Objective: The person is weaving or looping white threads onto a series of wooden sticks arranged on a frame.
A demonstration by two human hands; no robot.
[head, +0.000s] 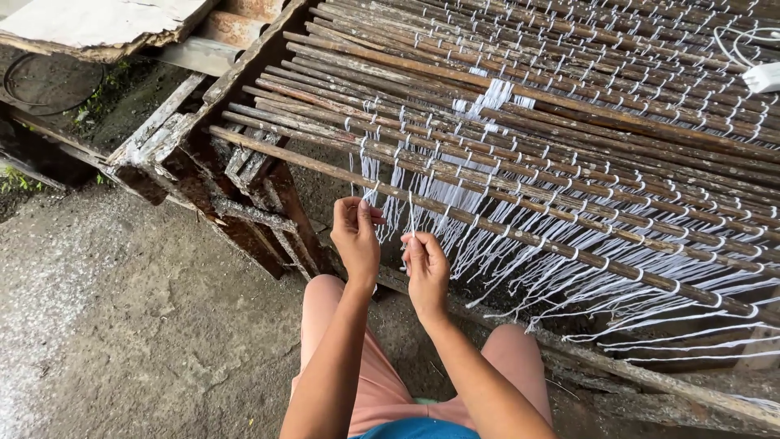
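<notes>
Fingers of my left hand [356, 237] are pinched together on a white string [375, 203] hanging just under the nearest stick [487, 223]. Beside it, my right hand [426, 268] has its fingertips closed on another white strand [411, 215], pulled taut down from the same stick. Both strands belong to the white cords [520, 252] knotted along the rows of thin sticks laid across the worn wooden frame [187, 138]. To the right, loose cord ends dangle in a fringe [650, 317] over the concrete floor [122, 325].
</notes>
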